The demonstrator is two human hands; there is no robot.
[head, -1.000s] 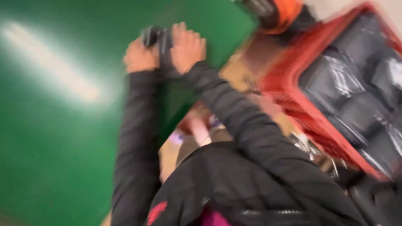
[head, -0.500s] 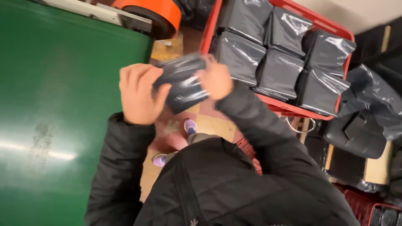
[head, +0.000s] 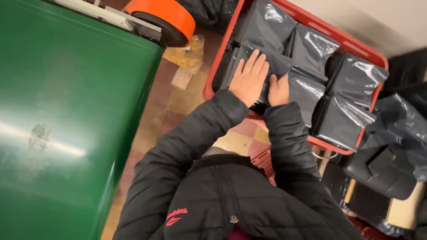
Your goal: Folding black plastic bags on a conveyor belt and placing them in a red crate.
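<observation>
I am pressing my left hand (head: pixel 250 81) flat, fingers spread and unclenched, on a grey plastic mailer bag (head: pixel 267 66) that is lying at the near left corner of the red crate (head: pixel 212 78). My right hand (head: pixel 279 90) is resting just beside it on the same bag, knuckles up and fingers curled over the bag's edge; I cannot tell from this angle whether it is actually pinching the plastic or only leaning on it. The bag is sitting inside the crate, touching the other grey bags (head: pixel 344 98) that are standing packed in rows, shiny and wrinkled, filling the crate toward its far rim. My black padded jacket sleeves (head: pixel 289 142) are reaching over the crate's near wall. To my left, a big green bin (head: pixel 66 115) is taking up that side of the view, with an orange wheel (head: pixel 167 18) showing at its top corner. Between the bin and the crate, a tiled floor (head: pixel 178 102) in red and yellow squares is showing, with a scrap of yellowish paper (head: pixel 189 55) lying on it. To my right, loose dark plastic sacks (head: pixel 400 129) are piling beside the crate.
</observation>
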